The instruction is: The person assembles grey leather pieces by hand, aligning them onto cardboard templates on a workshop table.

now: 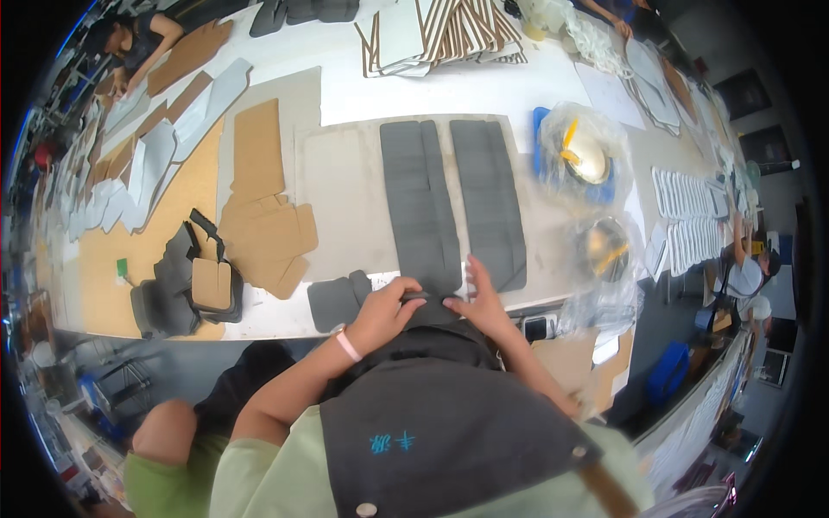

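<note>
At the table's near edge, my left hand (387,309) pinches the edge of a dark grey fabric-like piece (434,304) between thumb and finger. Across from it, my right hand (482,304) has its fingers apart, with the thumb tip against the same piece. Just beyond the hands lies a long dark grey panel (419,198) with crosswise creases, its near end close to my fingers. A second long grey panel (489,203) lies parallel on its right. Smaller grey pieces (332,302) lie left of my left hand.
Brown card pieces (257,155) and a pile of dark grey parts (168,293) lie left. On the right, a plastic-wrapped bowl of pale paste (587,160) sits on a blue tray (541,129). Brown-edged white panels (432,39) stand at the back. Other people work around the table.
</note>
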The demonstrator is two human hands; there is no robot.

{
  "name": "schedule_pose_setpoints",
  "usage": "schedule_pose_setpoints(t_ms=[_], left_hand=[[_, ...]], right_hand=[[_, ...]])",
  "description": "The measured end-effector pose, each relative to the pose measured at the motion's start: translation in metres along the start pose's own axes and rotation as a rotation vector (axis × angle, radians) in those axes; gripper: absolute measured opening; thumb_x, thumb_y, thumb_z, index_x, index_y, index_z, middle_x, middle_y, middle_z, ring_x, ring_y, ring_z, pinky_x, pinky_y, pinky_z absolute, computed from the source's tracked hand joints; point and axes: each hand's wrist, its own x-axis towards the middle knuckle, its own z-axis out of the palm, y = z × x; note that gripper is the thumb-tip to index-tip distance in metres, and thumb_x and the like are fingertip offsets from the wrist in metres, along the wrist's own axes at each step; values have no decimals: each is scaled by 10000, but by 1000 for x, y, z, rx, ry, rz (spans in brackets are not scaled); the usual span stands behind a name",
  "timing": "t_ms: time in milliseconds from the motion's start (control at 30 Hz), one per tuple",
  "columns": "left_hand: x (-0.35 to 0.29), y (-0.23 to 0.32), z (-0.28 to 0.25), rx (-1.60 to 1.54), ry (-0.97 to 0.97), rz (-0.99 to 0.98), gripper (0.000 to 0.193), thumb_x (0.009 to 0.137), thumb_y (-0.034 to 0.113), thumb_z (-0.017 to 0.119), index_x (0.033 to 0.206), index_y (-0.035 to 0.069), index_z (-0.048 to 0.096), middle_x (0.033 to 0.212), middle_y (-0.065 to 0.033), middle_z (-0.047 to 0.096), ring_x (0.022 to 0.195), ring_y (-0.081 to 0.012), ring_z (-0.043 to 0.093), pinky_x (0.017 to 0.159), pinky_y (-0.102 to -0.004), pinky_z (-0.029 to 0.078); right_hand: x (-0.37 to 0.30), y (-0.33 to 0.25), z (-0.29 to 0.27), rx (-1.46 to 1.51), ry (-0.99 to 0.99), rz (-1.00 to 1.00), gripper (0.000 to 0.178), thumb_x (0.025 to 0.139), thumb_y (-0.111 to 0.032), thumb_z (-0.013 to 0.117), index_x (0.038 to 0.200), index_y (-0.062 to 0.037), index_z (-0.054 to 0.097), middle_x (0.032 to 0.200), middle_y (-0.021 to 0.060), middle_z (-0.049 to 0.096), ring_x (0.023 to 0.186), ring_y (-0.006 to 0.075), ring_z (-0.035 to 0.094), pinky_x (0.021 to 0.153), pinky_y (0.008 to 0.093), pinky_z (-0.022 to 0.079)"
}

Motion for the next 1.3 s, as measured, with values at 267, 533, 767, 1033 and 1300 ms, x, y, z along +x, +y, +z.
schedule_pose_setpoints(t_ms=[267, 533, 767, 1033, 1300], left_hand=[[-20, -14, -42, -678, 342, -314, 489, 939, 32, 553, 1391, 57, 369, 841, -14, 588, 723, -47, 514, 661, -188, 424], [-33, -67, -85, -308, 222, -351, 664, 868, 17, 594, 1463, 92, 310, 1331, -184, 503, 1224, -259, 498, 1009, -318, 394], [27, -116, -149, -228, -10, -355, 391, 899, 14, 534, 1281, 95, 560, 1191, -81, 618, 1032, -172, 573, 881, -276, 447], [155, -149, -196, -27, 437, -243, 238, 946, 131, 563, 1160, 59, 639, 994, -116, 663, 786, -181, 584, 748, -292, 476], [179, -204, -185, 154, 260, -408, 368, 874, 120, 634, 1229, 41, 584, 869, -150, 610, 742, -256, 577, 705, -358, 477]], right_hand=[[11, -25, 57, 964, -541, 405, 618, 868, -106, 680, 1400, -39, 374, 1207, 107, 553, 1085, 163, 544, 916, 279, 451], [60, -61, 99, 534, -422, 100, 315, 835, 18, 584, 1148, -5, 596, 1044, 52, 642, 960, 113, 590, 840, 254, 456], [127, -89, 123, 110, -172, -210, 508, 822, 106, 487, 1304, -54, 491, 1307, 160, 525, 1053, 209, 586, 880, 285, 453], [256, -127, 144, 120, 190, -353, 474, 880, 51, 533, 1335, -53, 451, 1392, 181, 447, 813, 170, 622, 728, 285, 486], [311, -60, 177, 110, 122, 54, 395, 830, -14, 623, 1209, -58, 519, 874, 133, 603, 708, 257, 596, 646, 351, 481]])
